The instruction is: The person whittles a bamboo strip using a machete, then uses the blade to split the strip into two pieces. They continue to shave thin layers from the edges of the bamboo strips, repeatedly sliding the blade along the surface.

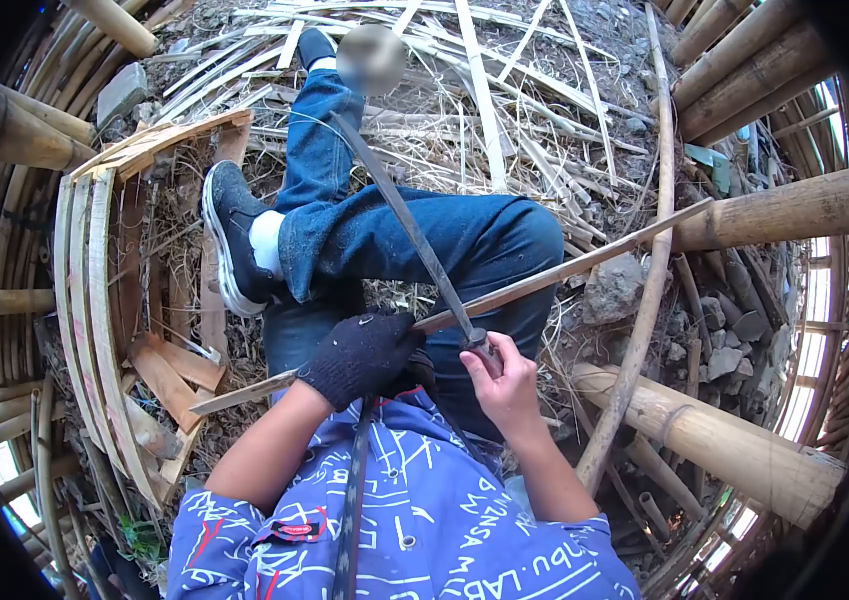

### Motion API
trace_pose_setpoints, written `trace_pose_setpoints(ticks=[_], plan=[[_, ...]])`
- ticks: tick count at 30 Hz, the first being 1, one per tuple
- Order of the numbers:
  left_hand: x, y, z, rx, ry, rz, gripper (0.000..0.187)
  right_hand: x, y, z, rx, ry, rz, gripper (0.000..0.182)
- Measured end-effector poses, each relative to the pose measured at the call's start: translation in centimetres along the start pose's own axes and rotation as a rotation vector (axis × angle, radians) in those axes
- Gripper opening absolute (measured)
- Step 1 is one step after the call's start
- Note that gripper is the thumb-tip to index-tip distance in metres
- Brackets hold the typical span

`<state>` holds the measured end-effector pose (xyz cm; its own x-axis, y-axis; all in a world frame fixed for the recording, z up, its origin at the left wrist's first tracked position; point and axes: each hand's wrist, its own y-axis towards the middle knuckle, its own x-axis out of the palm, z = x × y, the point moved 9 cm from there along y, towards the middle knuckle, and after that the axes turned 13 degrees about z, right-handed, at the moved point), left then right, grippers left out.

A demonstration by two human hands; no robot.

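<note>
My left hand (362,360), in a black knit glove, is closed round a long bamboo strip (584,262) that slants across my lap from lower left to upper right. In my bare right hand (504,388) is the handle of a long machete (406,222). Its narrow dark blade points up and to the left, crossing over the strip just above the handle. The strip's lower end (244,393) comes out beside my left wrist. Under the blade lie my bent legs in blue jeans (424,232).
Split bamboo strips (484,95) and shavings litter the ground ahead. A wooden crate-like frame (94,320) stands at left. Thick bamboo poles (714,440) and a thin pole (649,300) run along the right, near rocks (616,290). Bamboo walls surround me.
</note>
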<state>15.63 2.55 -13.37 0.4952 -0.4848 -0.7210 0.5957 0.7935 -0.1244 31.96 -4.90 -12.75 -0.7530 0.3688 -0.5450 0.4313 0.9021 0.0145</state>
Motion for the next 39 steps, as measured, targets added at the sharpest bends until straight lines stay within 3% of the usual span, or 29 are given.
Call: trace_pose_setpoints(ticks=[3, 7, 11, 15, 18, 20, 21, 23, 26, 29, 33, 39], plan=[[-0.6, -0.3, -0.1, -0.103, 0.038, -0.013, 0.032, -1.9, 1.2, -1.1, -0.091, -0.259, 0.01, 0.03], [-1.4, -0.5, 0.7, -0.064, 0.083, 0.07, 0.03, -3.4, 1.9, 0.4, -0.001, -0.158, 0.097, 0.029], [-2.0, -0.2, 0.6, -0.066, 0.121, 0.076, 0.028, -1.0, 0.5, 0.0, 0.067, -0.127, -0.001, 0.031], [-3.0, -1.0, 0.0, -0.039, 0.062, 0.092, 0.027, 0.5, -0.3, -1.4, -0.059, -0.099, -0.037, 0.033], [-3.9, -2.0, -0.1, 0.058, 0.125, 0.105, 0.025, -1.3, 0.7, -0.5, -0.108, -0.299, 0.006, 0.037], [-2.2, -2.6, -2.7, -0.194, 0.031, -0.041, 0.031, -2.6, 1.6, 1.1, -0.037, -0.3, 0.056, 0.036], [-2.0, -2.8, -2.8, -0.2, 0.025, -0.045, 0.031, -2.8, 1.9, 1.6, 0.018, -0.292, 0.058, 0.036], [-3.0, -2.0, -0.7, -0.009, 0.061, 0.032, 0.026, -2.0, 1.6, 1.3, 0.053, -0.267, 0.072, 0.035], [-2.8, -1.1, -1.4, -0.105, 0.05, 0.029, 0.028, 0.2, 0.7, 0.5, 0.114, -0.02, 0.05, 0.034], [-3.4, -1.1, -1.6, -0.165, 0.049, -0.024, 0.031, 1.1, 0.7, -0.7, 0.033, -0.1, -0.028, 0.035], [-3.9, -3.0, -2.7, -0.146, 0.043, -0.007, 0.03, -2.3, 2.2, 0.5, 0.017, -0.331, 0.032, 0.038], [-3.8, -3.7, -3.5, -0.191, -0.01, 0.003, 0.028, -4.3, 3.4, 1.3, -0.01, -0.26, 0.202, 0.036]])
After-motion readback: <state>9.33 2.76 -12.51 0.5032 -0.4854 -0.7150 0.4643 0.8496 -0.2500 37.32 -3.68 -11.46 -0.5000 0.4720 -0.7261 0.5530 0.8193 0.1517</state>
